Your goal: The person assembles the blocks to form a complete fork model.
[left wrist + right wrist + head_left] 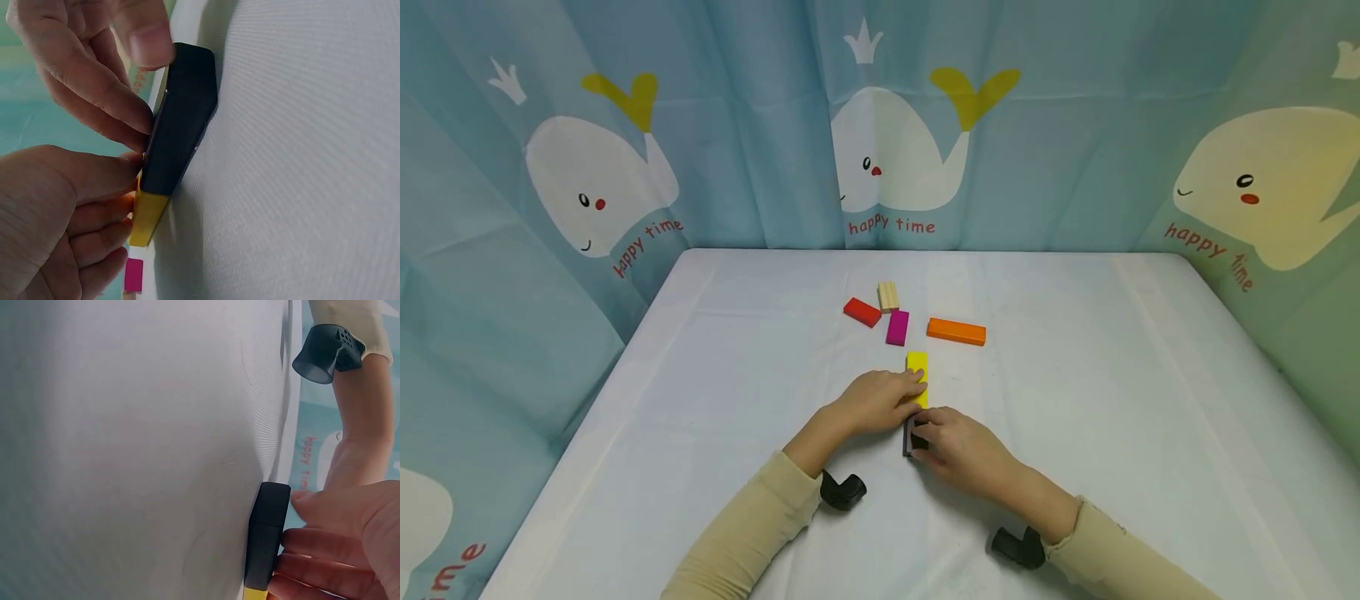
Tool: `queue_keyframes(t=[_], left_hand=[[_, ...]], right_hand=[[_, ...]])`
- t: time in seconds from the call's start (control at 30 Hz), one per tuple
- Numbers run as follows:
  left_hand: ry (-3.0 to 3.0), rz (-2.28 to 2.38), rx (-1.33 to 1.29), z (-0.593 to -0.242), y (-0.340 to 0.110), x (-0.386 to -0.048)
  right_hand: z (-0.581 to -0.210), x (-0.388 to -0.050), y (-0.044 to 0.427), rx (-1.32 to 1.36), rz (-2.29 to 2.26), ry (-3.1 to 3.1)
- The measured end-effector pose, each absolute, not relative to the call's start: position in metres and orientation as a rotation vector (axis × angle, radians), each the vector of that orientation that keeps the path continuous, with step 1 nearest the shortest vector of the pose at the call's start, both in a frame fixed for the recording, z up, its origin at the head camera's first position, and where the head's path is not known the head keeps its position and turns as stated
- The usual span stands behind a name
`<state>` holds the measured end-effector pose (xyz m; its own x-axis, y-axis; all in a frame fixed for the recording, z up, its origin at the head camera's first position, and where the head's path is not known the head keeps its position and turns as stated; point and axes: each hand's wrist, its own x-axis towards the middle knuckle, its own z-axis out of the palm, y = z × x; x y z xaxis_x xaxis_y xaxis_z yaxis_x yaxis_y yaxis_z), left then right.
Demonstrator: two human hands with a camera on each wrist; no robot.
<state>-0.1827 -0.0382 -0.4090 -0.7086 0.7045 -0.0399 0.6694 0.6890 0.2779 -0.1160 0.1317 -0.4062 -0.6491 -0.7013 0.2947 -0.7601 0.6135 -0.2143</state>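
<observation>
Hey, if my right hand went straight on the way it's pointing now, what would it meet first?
The dark block, which your right hand holds. Past it, that line seems to run into your left hand, though the head view leaves their relative heights unclear.

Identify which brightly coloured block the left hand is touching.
The yellow block, end to end with the black piece at the right hand. The left hand rests on it; the red block, purple block and orange block lie beyond, untouched.
</observation>
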Motion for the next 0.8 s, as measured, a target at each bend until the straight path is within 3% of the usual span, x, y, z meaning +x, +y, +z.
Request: queue_keyframes(t=[0.8], left_hand=[[2.773, 0.410, 1.100, -0.4102, -0.0391, -0.1798]], right_hand=[[-0.4007, -0.1234, 0.1308, 1.178, 0.568, -2.703]])
